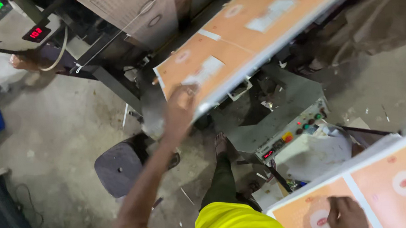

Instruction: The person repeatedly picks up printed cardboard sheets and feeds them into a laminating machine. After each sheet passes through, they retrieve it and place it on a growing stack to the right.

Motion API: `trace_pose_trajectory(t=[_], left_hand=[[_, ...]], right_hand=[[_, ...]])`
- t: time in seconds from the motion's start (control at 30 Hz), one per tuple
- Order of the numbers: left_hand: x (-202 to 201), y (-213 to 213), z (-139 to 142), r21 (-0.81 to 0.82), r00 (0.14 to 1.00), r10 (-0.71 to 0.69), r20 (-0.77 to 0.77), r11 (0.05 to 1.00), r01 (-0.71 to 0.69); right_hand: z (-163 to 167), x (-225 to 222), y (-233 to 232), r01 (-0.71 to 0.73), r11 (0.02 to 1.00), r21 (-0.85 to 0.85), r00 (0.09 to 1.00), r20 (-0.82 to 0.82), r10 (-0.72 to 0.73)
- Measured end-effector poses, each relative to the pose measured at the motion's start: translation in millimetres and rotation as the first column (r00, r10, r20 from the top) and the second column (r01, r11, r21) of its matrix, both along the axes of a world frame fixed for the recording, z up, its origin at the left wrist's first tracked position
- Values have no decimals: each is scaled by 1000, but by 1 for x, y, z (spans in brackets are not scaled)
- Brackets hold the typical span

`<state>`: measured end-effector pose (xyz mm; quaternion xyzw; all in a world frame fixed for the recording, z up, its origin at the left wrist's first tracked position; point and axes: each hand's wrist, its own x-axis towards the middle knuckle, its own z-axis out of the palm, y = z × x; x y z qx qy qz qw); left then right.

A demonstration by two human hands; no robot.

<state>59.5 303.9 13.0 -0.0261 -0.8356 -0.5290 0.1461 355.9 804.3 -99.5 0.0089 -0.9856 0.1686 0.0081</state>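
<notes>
While the view is a bit blurry, I count two stacks of orange printed sheets. The far stack (250, 36) sits tilted on the machine's feed table (278, 118), and the near stack (381, 187) lies at the lower right. The left hand (180, 103) has its fingers curled around the far stack's near-left corner, gripping the edge. The right hand (346, 214) rests on top of the near stack; can't tell if it's pinching a sheet or just pressing. One round stool (119, 168) stands on the floor to the left.
</notes>
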Motion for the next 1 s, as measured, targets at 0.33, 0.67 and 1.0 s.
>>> trace_pose_trajectory(t=[0.33,0.67,1.0], left_hand=[[289,231,-112,-45,668,-627,401,715,698],[384,250,-126,-294,888,-461,1,848,440],[361,263,-39,-321,798,-591,115,738,593]], right_hand=[[-56,99,-18,601,792,-108,799,116,-590],[-29,116,-12,532,821,-208,808,-166,-565],[13,98,25,411,879,-242,811,-343,-474]])
